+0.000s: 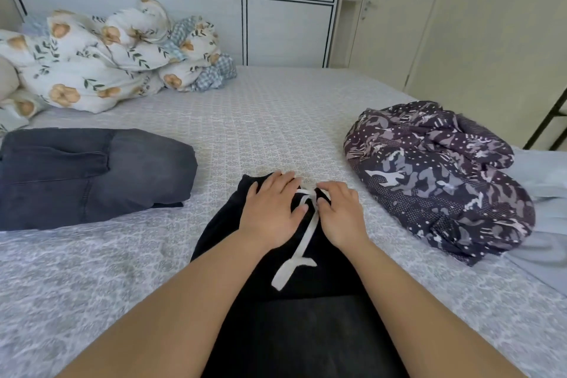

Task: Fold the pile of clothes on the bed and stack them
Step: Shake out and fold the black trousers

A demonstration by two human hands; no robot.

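Head view shows black pants (pixel 285 310) at the bed's (pixel 276 120) near edge. Left hand (pixel 271 209) lies flat on the waistband, right hand (pixel 339 212) pinches the white drawstring (pixel 299 242). Folded grey jeans (pixel 89 175) lie by the left edge, a patterned garment (pixel 438 175) by the right edge.

Drawstring garment (pixel 260 255) lies on the bed (pixel 276 120), folded jeans (pixel 92 175) left, crumpled patterned garment (pixel 438 178) right.
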